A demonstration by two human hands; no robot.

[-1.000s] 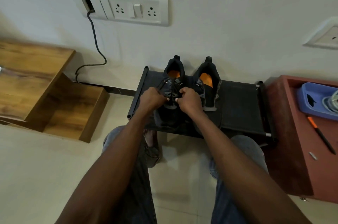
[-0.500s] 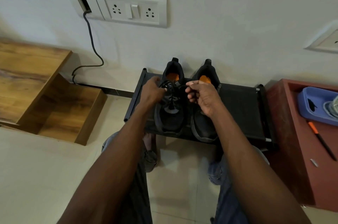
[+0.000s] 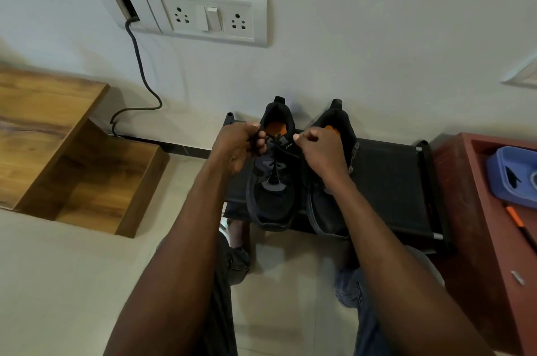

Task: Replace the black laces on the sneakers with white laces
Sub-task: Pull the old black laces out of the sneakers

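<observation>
Two black sneakers with orange insoles stand side by side on a low black rack (image 3: 389, 181), toes toward me. The left sneaker (image 3: 271, 198) carries a black lace (image 3: 283, 146) that runs taut across its tongue. My left hand (image 3: 239, 146) pinches one end of that lace at the shoe's left side. My right hand (image 3: 321, 152) pinches the other end and covers part of the right sneaker (image 3: 328, 210). No white laces are in view.
A wooden step unit (image 3: 72, 158) stands at the left by the wall. A red-brown cabinet (image 3: 476, 224) at the right holds a blue tray (image 3: 511, 175) and an orange-black pen (image 3: 520, 227). A black cable (image 3: 139, 70) hangs from the wall socket plate (image 3: 203, 15). My knees are under the rack's front edge.
Both hands rose from the middle of the left sneaker to its collar and moved apart, drawing the black lace ends out sideways. The camera tilted a little.
</observation>
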